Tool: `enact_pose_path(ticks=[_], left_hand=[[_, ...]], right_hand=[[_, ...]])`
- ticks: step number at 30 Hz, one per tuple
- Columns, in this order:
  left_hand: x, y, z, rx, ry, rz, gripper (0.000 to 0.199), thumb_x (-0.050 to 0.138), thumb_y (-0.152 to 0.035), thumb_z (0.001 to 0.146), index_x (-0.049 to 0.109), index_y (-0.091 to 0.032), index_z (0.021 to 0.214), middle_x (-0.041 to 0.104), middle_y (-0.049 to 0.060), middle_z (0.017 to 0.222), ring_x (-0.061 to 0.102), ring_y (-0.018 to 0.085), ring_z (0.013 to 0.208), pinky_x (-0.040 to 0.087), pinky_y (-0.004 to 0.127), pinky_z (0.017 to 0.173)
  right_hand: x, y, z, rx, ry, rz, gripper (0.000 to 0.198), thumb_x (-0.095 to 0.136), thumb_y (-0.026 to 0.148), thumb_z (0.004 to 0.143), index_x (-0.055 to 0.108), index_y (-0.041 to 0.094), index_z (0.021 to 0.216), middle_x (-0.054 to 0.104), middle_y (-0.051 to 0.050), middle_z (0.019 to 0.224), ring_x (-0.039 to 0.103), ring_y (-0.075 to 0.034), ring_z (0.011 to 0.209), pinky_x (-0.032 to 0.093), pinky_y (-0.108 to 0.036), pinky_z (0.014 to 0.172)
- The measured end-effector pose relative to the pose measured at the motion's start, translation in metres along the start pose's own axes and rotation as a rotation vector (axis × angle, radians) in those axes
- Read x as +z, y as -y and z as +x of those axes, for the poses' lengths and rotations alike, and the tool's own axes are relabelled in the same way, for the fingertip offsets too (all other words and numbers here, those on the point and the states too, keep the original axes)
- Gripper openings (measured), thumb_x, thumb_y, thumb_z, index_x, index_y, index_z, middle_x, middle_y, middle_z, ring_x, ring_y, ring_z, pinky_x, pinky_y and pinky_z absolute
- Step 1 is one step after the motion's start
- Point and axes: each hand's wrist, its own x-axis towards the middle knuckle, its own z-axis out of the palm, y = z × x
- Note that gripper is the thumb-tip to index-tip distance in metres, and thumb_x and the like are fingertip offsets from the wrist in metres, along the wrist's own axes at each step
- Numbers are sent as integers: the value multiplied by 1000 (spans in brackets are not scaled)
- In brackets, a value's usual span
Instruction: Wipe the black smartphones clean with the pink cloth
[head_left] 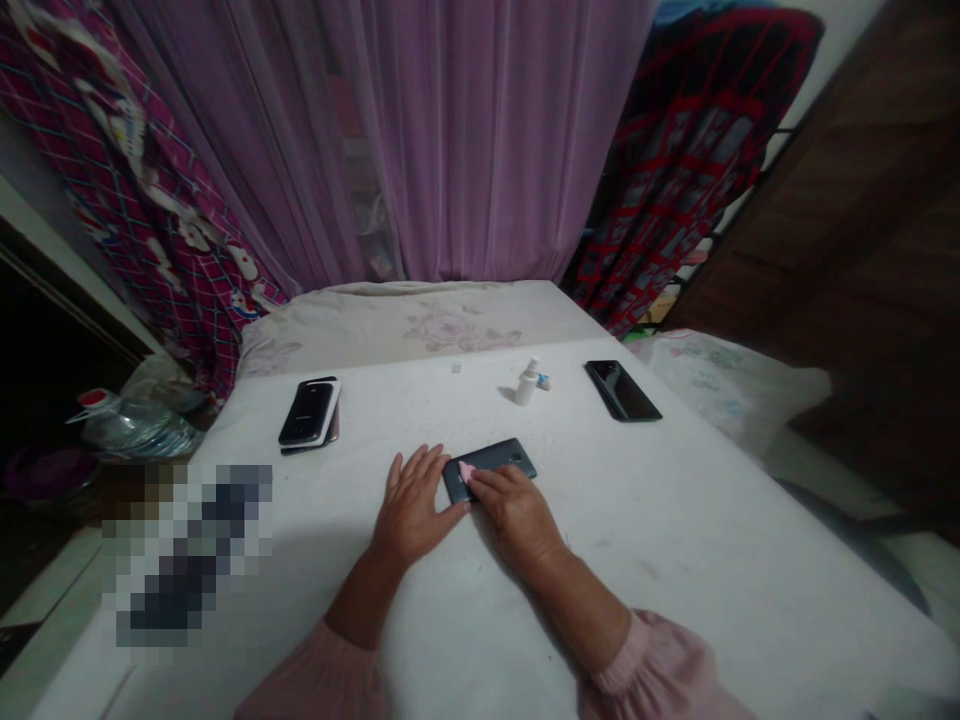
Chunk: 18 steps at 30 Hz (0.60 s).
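A dark grey smartphone lies back side up on the white-covered surface, with its camera at the far right end. My left hand braces the phone's left end, thumb along the near edge and fingertips by the far left corner. In my right hand a small pink cloth is pinched and pressed on the phone's back. Beyond the phone stands a small white spray bottle, with a little blue-and-white item beside it.
Several stacked phones lie to the left, and a black phone lies to the right. A pixelated dark patch covers something at the near left. Purple curtains hang behind. A large plastic bottle stands off the left edge.
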Motion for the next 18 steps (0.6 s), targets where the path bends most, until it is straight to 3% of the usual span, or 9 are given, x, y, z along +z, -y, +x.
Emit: enact_pose_path(ticks=[9,13,18], left_hand=[[1,1,0,2,2,-13,57,61,-46,83,48,-23,134,48,9,146,38,28,138,16,53,117],[3,5,0,13,10,-5,59,59,-48,84,46,-24,136,46,9,147,36,28,139,15,53,117],[-1,16,3,67,145,0,67,58,-47,83,40,-23,142,41,9,151,30,29,142,16,52,117]], right_hand=[[-17,-45,-13,324,-63,-110,45,50,2,80,70,21,115,71,-6,113,58,-23,86,52,-36,79],[-11,-24,-11,159,-50,-71,38,51,5,85,70,21,113,71,-7,112,58,-22,87,53,-35,79],[-9,1,-11,-62,-19,63,28,55,14,91,69,20,114,70,-9,111,57,-21,87,52,-33,76]])
